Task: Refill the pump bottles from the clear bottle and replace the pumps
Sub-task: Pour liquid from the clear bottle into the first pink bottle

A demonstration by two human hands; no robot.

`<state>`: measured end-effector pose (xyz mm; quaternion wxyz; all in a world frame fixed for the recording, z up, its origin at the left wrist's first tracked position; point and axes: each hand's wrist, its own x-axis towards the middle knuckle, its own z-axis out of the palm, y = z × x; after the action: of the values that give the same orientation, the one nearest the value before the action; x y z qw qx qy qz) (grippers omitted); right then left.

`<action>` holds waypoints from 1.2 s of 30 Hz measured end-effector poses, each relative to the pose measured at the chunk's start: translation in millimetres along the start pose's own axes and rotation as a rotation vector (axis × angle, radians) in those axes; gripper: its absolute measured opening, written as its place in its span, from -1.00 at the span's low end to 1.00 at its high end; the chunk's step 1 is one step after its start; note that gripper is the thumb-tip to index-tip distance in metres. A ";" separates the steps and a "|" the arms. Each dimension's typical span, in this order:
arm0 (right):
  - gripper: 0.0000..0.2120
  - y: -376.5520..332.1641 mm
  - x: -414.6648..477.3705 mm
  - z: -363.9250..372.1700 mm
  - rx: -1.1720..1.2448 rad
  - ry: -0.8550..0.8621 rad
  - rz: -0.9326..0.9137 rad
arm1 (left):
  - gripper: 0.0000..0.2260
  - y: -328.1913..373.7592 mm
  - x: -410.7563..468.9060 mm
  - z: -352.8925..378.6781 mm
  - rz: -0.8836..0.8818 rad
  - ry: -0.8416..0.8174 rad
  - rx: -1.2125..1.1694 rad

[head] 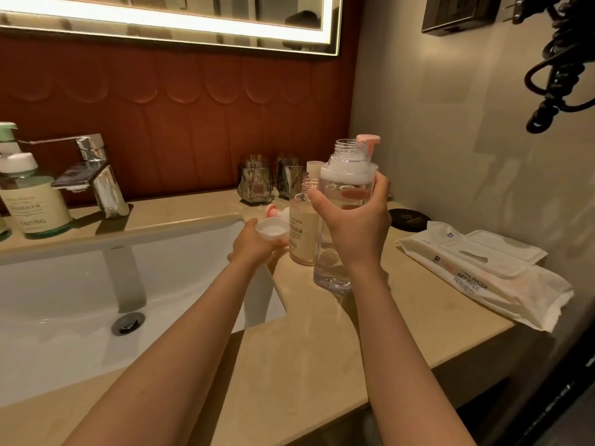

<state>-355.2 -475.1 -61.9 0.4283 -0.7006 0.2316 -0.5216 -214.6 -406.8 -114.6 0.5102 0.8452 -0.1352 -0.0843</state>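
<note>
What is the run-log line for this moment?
right hand grips clear bottle, uncapped | left hand holds white cap | pump bottle on counter, neck open

A white sink (58,284) is sunk into a beige stone counter (322,349), with a dark drain (127,322) at its bottom. Behind the sink a chrome faucet (96,178) stands against a red-brown wall (193,107) with scalloped panels. Above the sink hangs a mirror (225,3) edged with a bright light strip (128,15). Right of the sink a pale wall (450,130) carries a dark box (457,11) and a coiled black cord (560,62).
</note>
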 end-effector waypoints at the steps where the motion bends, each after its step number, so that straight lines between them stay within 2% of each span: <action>1: -0.20 0.2 0.4 0.2 0.000 0.001 0.000 | -0.18 -0.2 0.3 -0.8 -0.002 -0.020 0.012; 4: -0.20 0.6 0.2 0.4 0.005 0.001 -0.005 | -0.17 -1.2 -3.5 -3.2 0.042 -0.014 0.058; 7: -0.20 0.5 -0.3 0.7 0.025 -0.006 0.001 | -0.29 6.6 -20.5 -5.4 0.219 0.205 0.016; 9: -0.21 -0.5 -0.3 0.1 0.033 -0.011 0.002 | -0.30 16.4 -33.4 -4.4 0.368 0.169 -0.177; 11: -0.22 -1.6 0.9 -2.1 0.035 -0.016 0.001 | -0.22 28.1 -40.7 -2.3 0.432 0.043 -0.319; 15: -0.29 -4.4 7.9 -11.6 0.067 -0.037 0.019 | -0.11 44.0 -47.0 5.9 0.430 -0.162 -0.268; 18: -0.31 -5.4 13.4 -19.6 0.061 -0.054 0.014 | -0.14 41.6 -50.2 12.4 0.418 -0.210 -0.280; 23: -0.33 -5.6 20.7 -30.9 0.024 -0.079 -0.051 | -0.21 46.0 -61.9 18.8 0.417 -0.106 -0.176; 26: -0.32 -2.2 23.4 -34.5 -0.028 -0.101 -0.078 | -0.26 45.6 -64.5 12.2 0.441 -0.014 -0.195; 32: -0.20 1.5 24.1 -26.2 -0.282 -0.180 -0.159 | -0.20 39.8 -66.6 -13.3 0.445 0.208 -0.131; 36: -0.16 -1.0 19.6 -22.2 -0.462 -0.218 -0.206 | -0.18 32.9 -68.3 -17.4 0.435 0.160 -0.082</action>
<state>-369.2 -497.6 -48.6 0.2243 -0.8516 0.2243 -0.4174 -279.2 -385.3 -77.0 0.5594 0.7786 -0.2699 0.0894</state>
